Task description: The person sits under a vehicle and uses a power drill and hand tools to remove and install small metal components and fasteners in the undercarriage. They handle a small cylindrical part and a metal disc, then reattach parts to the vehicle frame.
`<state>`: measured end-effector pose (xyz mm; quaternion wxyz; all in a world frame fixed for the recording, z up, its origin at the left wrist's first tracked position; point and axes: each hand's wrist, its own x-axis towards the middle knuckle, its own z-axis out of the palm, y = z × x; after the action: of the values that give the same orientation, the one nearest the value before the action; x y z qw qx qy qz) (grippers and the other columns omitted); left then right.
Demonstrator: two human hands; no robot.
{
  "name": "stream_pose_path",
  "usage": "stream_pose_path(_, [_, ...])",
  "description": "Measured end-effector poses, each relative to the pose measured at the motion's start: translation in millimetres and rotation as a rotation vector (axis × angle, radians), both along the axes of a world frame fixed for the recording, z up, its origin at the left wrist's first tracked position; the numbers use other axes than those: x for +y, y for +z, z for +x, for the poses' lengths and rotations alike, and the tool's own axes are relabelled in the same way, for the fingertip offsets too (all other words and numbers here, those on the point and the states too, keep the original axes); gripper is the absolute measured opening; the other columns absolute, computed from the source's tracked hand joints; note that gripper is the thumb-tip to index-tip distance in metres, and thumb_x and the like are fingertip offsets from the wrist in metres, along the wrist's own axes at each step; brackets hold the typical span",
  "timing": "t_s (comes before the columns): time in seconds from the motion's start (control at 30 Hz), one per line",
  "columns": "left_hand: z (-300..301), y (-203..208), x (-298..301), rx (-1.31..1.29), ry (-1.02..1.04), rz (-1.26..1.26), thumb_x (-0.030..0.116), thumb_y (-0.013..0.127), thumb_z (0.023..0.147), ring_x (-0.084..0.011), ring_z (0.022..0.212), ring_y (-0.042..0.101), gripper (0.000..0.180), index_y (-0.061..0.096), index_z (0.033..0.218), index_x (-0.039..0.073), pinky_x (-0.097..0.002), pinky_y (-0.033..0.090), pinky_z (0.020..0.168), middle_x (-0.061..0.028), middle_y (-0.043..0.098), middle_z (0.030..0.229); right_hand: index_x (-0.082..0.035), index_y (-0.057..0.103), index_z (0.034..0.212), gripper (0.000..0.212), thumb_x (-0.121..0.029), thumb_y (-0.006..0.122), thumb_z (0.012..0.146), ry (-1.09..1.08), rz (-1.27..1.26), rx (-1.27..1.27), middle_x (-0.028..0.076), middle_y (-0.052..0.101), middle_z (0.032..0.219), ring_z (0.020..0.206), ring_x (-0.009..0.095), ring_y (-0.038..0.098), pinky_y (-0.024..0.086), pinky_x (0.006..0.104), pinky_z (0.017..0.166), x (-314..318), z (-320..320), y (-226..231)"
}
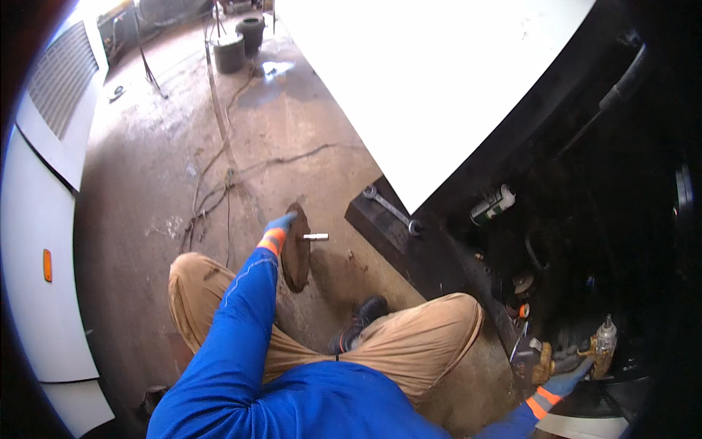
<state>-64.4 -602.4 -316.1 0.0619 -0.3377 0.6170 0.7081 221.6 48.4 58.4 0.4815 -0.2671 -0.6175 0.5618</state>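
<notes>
My left hand (280,222), in a blue glove, grips the upper rim of a brown, rusty-looking round disc (295,256). The disc stands on edge above the floor between my knees, and a short silver metal rod (316,237) sticks out from its right side. At the lower right, my right hand (569,379), also in a blue glove, stretches out with its fingertips at a yellow and silver hand-held tool (605,344). That tool points upward; its lower part is hard to make out. Beside my right hand lies a grey and yellow work glove (563,358).
A combination wrench (393,210) rests on a dark ledge (376,227) beneath a large white panel (417,80). A white and green can (493,205) lies in the dark recess. Cables (212,194) cross the floor toward two pots (229,55). A white vehicle side (44,212) bounds the left.
</notes>
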Motion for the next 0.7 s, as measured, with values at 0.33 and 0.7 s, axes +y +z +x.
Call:
stream_pose_path(0.33, [1, 13, 12, -0.083, -0.036, -0.052, 0.047, 0.068, 0.078, -0.023, 0.099, 0.062, 0.057, 0.067, 0.11, -0.002, -0.0342, 0.046, 0.087, -0.0134, 0.066, 0.11, -0.006, 0.056, 0.099, 0.029, -0.032, 0.062, 0.089, 1.147, -0.764, 0.114, 0.001, 0.05, 0.083, 0.075, 0.014, 0.049, 0.041, 0.028, 0.066, -233, -154, -62])
stream_pose_path(0.7, [5, -16, -10, -0.079, -0.093, -0.094, 0.053, 0.065, 0.077, -0.026, 0.111, 0.059, 0.067, 0.064, 0.114, -0.003, -0.0344, 0.043, 0.093, -0.0174, 0.064, 0.118, -0.006, 0.059, 0.106, 0.025, -0.025, 0.063, 0.09, 1.395, -0.843, -0.528, 0.002, 0.057, 0.076, 0.066, 0.014, 0.054, 0.044, 0.0263, 0.06, -333, -230, -224])
